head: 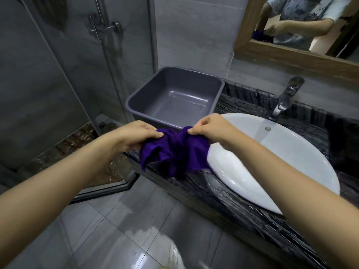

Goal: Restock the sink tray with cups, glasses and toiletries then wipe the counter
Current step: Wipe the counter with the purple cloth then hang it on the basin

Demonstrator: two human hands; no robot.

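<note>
Hanging bunched between two hands, a purple cloth (174, 150) droops over the front edge of the dark marbled counter (223, 193), its lower folds touching the stone just left of the white sink basin (291, 152). The left hand (134, 135) is closed on the cloth's left end, fingers curled under and thumb pressed on top; the right hand (211, 129) pinches the right end the same way, knuckles up, with its forearm crossing over the basin's near rim. Just behind the cloth a grey square plastic tub (147, 92) sits on the counter's left end, and nothing shows inside it. A chrome faucet (285, 98) stands at the back of the basin, with the overflow hole below it on the basin wall. Above the faucet, a wood-framed mirror (291, 55) reflects the person's pale printed shirt and both arms with the cloth. To the left of the counter, a glass shower enclosure (68, 74) with chrome fittings fills the corner, and grey floor tiles (116, 230) shine wetly below.
</note>
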